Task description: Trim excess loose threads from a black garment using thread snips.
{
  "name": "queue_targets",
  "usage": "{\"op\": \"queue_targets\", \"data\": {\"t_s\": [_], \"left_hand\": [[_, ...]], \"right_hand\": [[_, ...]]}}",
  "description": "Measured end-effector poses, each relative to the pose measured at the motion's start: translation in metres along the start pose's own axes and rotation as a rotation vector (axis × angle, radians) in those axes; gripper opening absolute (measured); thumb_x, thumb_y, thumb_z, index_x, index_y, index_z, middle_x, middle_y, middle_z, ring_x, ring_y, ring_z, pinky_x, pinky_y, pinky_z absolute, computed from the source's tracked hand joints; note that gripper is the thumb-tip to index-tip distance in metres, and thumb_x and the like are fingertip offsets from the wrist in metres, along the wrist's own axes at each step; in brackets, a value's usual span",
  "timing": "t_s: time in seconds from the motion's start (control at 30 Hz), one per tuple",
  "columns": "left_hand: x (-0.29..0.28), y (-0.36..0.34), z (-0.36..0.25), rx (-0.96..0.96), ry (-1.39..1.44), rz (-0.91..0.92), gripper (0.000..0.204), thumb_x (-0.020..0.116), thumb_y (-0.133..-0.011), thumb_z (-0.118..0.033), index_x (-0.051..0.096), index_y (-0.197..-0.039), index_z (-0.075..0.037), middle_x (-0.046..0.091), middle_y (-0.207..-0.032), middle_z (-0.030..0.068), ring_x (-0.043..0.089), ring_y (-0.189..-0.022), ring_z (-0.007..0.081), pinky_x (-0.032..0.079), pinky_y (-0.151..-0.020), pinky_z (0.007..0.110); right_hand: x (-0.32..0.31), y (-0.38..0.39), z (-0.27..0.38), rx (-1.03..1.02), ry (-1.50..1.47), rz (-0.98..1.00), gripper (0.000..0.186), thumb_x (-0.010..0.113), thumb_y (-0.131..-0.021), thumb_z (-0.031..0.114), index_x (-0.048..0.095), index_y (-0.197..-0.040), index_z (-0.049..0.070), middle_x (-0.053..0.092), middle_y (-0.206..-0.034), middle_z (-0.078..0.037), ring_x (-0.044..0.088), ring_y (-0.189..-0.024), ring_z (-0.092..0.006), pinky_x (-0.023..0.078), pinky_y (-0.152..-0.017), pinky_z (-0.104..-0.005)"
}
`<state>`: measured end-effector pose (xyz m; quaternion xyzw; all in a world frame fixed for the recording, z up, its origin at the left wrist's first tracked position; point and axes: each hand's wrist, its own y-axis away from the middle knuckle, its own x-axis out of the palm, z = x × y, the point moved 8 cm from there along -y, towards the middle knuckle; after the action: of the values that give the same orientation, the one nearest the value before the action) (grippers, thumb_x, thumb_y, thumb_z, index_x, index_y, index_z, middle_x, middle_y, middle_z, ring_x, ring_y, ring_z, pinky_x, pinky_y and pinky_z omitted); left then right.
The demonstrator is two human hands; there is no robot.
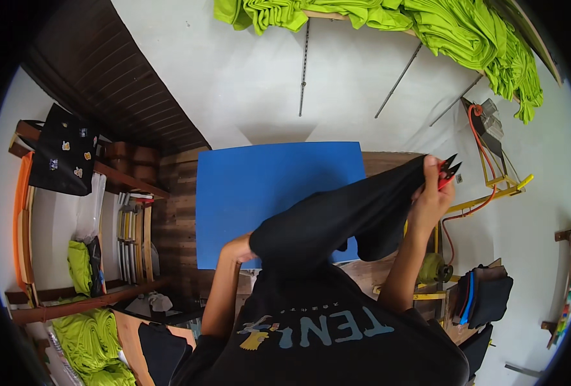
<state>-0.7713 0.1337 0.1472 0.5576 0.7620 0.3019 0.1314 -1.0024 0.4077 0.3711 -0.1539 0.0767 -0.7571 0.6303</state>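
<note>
A piece of black cloth (pixel 337 215) is stretched between my two hands above the blue tabletop (pixel 253 180). My right hand (pixel 431 193), raised at the right, pinches one corner of the cloth. Red-handled thread snips (pixel 449 172) with dark pointed blades also sit in that hand, blades pointing up and away. My left hand (pixel 239 249) is at the lower left end of the cloth, near the table's front edge. The fabric covers its fingers, so their grip is hidden. Part of the cloth hangs down in a fold near my right wrist.
Bright green folded cloth (pixel 453 29) is piled on a wall shelf at the far side. Shelves on the left hold a black bag (pixel 65 151) and more green cloth (pixel 89 341). On the right stands a yellow-framed machine (pixel 485 199) with an orange hose, near hanging dark cloths (pixel 488 296).
</note>
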Motion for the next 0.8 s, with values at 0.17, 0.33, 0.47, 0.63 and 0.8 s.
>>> {"op": "queue_targets", "data": {"t_s": [0.17,0.33,0.47,0.63,0.8], "left_hand": [[0.002,0.001,-0.018,0.093,0.465,0.420,0.064,0.030,-0.097,-0.044,0.047,-0.131,0.008,0.063,-0.119,0.0178,0.063,-0.106,0.0269,0.049,-0.093,0.035],[0.002,0.040,-0.113,0.555,0.132,0.082,0.042,0.045,-0.096,-0.016,0.048,-0.132,0.004,0.062,-0.121,0.0101,0.060,-0.108,0.0175,0.044,-0.096,0.029],[0.010,0.061,-0.145,0.646,0.185,0.113,0.044,0.050,-0.091,-0.006,0.047,-0.134,0.001,0.062,-0.110,0.0039,0.057,-0.100,0.0118,0.042,-0.094,0.025],[-0.001,0.055,-0.159,0.527,0.459,0.019,0.009,0.056,-0.087,-0.010,0.048,-0.084,-0.011,0.038,-0.081,-0.0066,0.034,-0.065,0.0011,0.028,-0.054,0.020],[-0.013,0.061,-0.167,0.672,0.165,0.116,0.013,0.055,-0.092,-0.012,0.047,-0.081,-0.008,0.043,-0.083,-0.0048,0.036,-0.068,0.0007,0.030,-0.056,0.020]], "right_hand": [[0.002,-0.036,-0.014,-0.122,0.105,-0.003,0.021,0.069,-0.089,0.022,0.067,-0.084,0.002,0.053,-0.066,0.006,0.040,-0.059,-0.0015,0.032,-0.053,-0.0189],[0.045,-0.050,-0.033,-0.310,0.587,0.146,0.028,0.065,-0.090,0.023,0.064,-0.087,-0.005,0.056,-0.066,-0.017,0.044,-0.063,-0.0113,0.042,-0.060,-0.0312],[0.088,0.047,-0.036,0.044,0.410,0.398,0.023,0.068,-0.089,0.021,0.068,-0.086,-0.002,0.064,-0.070,-0.003,0.053,-0.066,-0.0063,0.046,-0.063,-0.0248],[0.137,0.150,-0.011,0.061,0.000,0.737,0.020,0.072,-0.085,0.013,0.065,-0.097,0.000,0.065,-0.083,-0.003,0.056,-0.078,-0.0073,0.046,-0.072,-0.0214],[0.141,0.167,-0.021,0.229,0.020,0.748,0.014,0.069,-0.087,0.012,0.062,-0.092,0.002,0.051,-0.063,0.006,0.044,-0.054,0.0001,0.032,-0.048,-0.0181]]}}
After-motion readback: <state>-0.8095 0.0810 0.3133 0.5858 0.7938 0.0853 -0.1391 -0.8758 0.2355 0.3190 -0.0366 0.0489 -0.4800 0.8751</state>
